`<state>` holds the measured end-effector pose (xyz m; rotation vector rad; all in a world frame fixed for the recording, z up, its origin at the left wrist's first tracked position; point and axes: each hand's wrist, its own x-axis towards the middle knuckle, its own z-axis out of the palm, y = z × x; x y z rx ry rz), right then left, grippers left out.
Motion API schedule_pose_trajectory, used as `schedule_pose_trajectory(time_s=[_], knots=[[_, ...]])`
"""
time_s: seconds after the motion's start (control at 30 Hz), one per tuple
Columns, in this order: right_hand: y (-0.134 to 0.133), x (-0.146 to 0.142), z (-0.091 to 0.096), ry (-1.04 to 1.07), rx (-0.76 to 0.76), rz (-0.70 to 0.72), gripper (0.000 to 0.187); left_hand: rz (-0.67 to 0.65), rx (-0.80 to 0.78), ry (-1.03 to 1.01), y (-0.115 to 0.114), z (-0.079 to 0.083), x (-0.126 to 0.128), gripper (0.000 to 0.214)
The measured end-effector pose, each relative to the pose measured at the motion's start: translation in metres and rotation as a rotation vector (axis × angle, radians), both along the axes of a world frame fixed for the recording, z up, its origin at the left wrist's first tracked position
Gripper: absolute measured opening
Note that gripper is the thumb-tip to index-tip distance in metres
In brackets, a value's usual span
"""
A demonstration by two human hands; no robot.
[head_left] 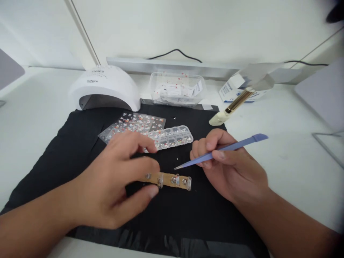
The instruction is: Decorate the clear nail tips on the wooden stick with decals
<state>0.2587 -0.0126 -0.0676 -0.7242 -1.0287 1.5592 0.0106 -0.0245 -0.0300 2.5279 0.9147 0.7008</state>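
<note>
My left hand (118, 179) pinches the left end of a tan strip (172, 180) that carries several clear nail tips, holding it on the black mat (70, 143). My right hand (228, 168) grips blue tweezers (220, 149), their point aimed left just above the strip. A tiny gem (177, 158) lies on the mat near the tweezer point. Behind the hands lies a clear compartment box of small gems (174, 136), beside sheets of decorations (134, 123).
A white nail lamp (104, 87) stands at the back left. A clear tub of small packets (177, 89) sits at the back centre. A gold-handled tool (231, 105) leans by a white and blue box (231, 89) at the back right. White table (282, 143) surrounds the mat.
</note>
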Motion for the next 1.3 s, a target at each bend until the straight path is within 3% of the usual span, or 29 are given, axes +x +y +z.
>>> schedule_pose_trajectory(time_s=[0.13,0.27,0.5,0.7,1.1,1.2,1.3], knots=[[0.0,0.001,-0.001,0.003,-0.008,0.001,0.005,0.268,0.123,-0.045,0.02,0.002,-0.013,0.01],[0.001,0.0,0.0,0.001,-0.016,0.0,0.005,0.468,0.102,0.051,0.038,0.002,-0.025,0.008],[0.0,-0.003,0.001,-0.045,-0.019,-0.038,0.009,0.65,-0.04,0.418,0.051,-0.008,-0.031,0.044],[0.001,-0.003,0.001,-0.058,0.004,-0.075,0.01,0.715,-0.114,0.474,0.059,-0.018,-0.033,0.064],[0.001,-0.003,-0.001,-0.054,-0.006,-0.061,0.009,0.612,-0.162,0.371,0.056,-0.014,-0.033,0.076],[0.002,-0.002,-0.001,-0.042,-0.007,-0.053,0.007,0.532,-0.049,0.224,0.052,-0.009,-0.033,0.057],[0.003,-0.002,-0.001,-0.036,-0.003,-0.053,0.007,0.265,0.026,0.128,0.046,0.0,-0.031,0.021]])
